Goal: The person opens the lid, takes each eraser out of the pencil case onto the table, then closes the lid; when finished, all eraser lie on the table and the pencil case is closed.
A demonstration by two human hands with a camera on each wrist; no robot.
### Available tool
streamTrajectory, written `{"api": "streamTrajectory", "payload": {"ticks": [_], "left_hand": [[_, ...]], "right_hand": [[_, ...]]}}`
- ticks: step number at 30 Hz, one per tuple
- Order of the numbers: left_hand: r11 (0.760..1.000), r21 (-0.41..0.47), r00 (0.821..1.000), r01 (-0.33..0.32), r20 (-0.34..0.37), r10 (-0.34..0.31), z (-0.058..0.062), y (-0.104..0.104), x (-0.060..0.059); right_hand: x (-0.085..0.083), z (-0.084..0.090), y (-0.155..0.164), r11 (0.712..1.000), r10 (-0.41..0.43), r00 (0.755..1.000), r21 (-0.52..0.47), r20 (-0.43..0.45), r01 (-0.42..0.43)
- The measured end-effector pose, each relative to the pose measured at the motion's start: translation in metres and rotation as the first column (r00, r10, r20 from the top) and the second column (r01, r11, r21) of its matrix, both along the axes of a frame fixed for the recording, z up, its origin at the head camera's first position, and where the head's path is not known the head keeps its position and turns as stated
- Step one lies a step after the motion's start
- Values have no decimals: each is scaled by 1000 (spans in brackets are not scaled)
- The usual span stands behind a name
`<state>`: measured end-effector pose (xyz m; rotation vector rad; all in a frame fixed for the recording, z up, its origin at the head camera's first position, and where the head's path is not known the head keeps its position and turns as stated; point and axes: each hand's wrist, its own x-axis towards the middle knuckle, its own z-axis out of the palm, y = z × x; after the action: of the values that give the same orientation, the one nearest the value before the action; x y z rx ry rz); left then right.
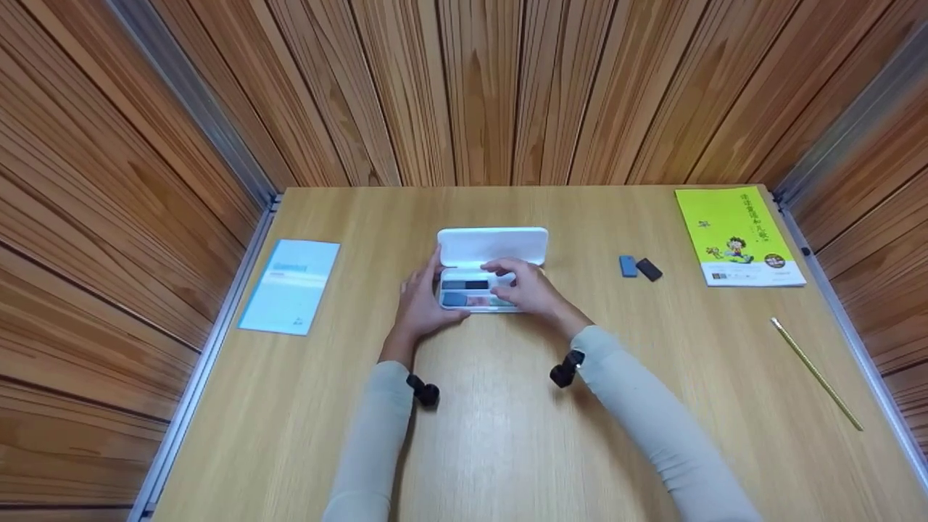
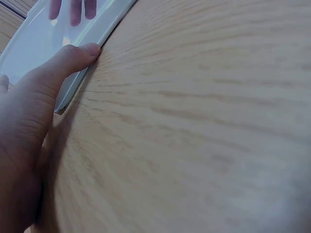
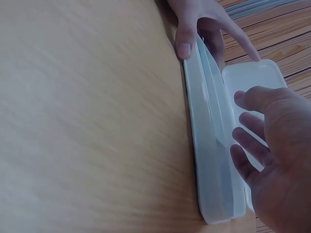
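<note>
A white pencil case (image 1: pixel 493 248) lies on the table with its lid raised at the back. My left hand (image 1: pixel 423 299) grips its left end, thumb (image 2: pixel 80 56) along the front edge and fingers at the far side near the lid. Over the right half of the case, my right hand (image 1: pixel 533 290) has loosely bent fingers (image 3: pixel 250 141), and nothing shows between them. Inside the case lie a black block (image 1: pixel 476 285), a blue block (image 1: pixel 454 299) and a small pink piece (image 1: pixel 478 301). The right hand hides part of the interior.
On the left lies a light-blue notebook (image 1: pixel 290 286). To the right are a blue eraser (image 1: pixel 628 266) and a black eraser (image 1: pixel 649 270), side by side. Farther right are a yellow-green book (image 1: pixel 736 228) and a gold stick (image 1: pixel 815 373). Wooden panels (image 1: pixel 478 94) surround the table.
</note>
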<state>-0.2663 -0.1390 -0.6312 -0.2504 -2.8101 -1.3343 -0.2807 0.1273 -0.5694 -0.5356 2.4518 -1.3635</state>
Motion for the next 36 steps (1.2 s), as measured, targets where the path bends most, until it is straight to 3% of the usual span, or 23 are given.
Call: {"api": "streamTrajectory", "payload": {"ticks": [16,36], "left_hand": [[999,-32,1000,13,-27,-14,1,0,-1],[1000,-9,1000,6,-18,-6,0,0,0]], "right_hand": [[-10,-14,-22,1000,18,1000,-17,16,-17],[-13,-15,-31,995,55,998,84,18,-56]]}}
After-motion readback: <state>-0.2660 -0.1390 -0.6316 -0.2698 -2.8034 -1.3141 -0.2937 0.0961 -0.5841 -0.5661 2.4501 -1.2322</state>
